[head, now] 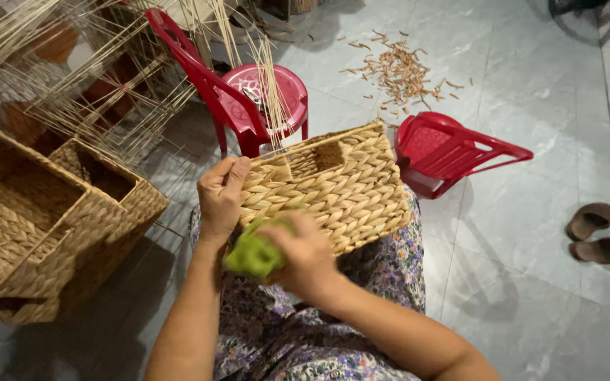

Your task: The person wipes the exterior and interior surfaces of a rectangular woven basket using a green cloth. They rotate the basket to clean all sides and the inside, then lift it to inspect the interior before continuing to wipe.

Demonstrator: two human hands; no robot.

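Note:
A woven straw basket (344, 187) with a cut-out handle rests tilted on my lap, its side facing up. My left hand (220, 197) grips the basket's left edge, thumb on top. My right hand (305, 254) holds a crumpled green cloth (254, 252) pressed against the basket's near lower side; the hand looks blurred. My lap is covered by flowered fabric (390, 271).
Two more woven baskets (51, 219) stand stacked at the left, with bare wire frames and reeds (93, 77) behind them. An upright red plastic chair (248, 95) and a tipped one (453, 152) stand ahead. Scattered scraps (397, 70) and brown sandals (598, 233) lie on the tiled floor.

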